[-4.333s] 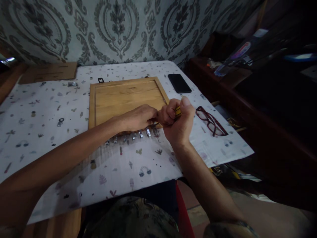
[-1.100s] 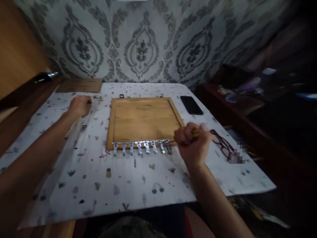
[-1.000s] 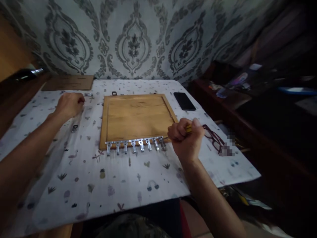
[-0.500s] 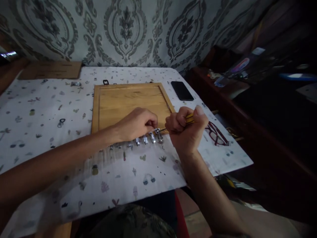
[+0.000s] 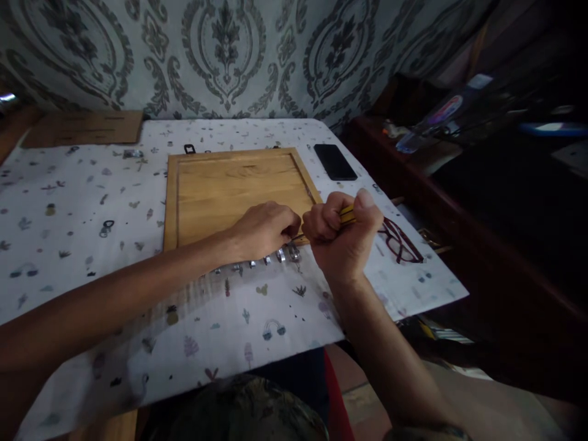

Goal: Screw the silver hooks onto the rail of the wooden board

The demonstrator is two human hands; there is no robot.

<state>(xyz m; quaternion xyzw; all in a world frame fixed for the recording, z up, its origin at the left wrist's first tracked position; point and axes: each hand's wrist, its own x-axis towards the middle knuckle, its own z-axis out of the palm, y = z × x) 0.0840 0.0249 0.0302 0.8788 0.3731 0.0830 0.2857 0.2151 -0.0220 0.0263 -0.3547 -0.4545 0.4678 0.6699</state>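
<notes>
My right hand (image 5: 342, 236) is wrapped around the yellow-and-black handle of a screwdriver (image 5: 348, 214), thumb up along its end. Its thin shaft points left toward the fingertips of my left hand (image 5: 266, 231). That hand is closed in a pinch over the near edge of a framed wooden panel (image 5: 239, 184), and what its fingers hold is hidden. Along this edge hang several small shiny metal clips (image 5: 280, 255); my left hand and forearm cover part of the row. The panel lies flat on the table.
A black phone (image 5: 335, 162) lies right of the panel, with red-framed glasses (image 5: 400, 241) beyond my right hand. Cardboard (image 5: 85, 127) sits at the back left. Small metal pieces (image 5: 106, 228) are on the patterned tablecloth (image 5: 211, 331). A plastic bottle (image 5: 434, 116) leans on furniture at right.
My left hand has shifted slightly right, and its fingertips now cover the spot where the screwdriver tip met a clip. My right hand keeps its grip. The view has moved a little.
</notes>
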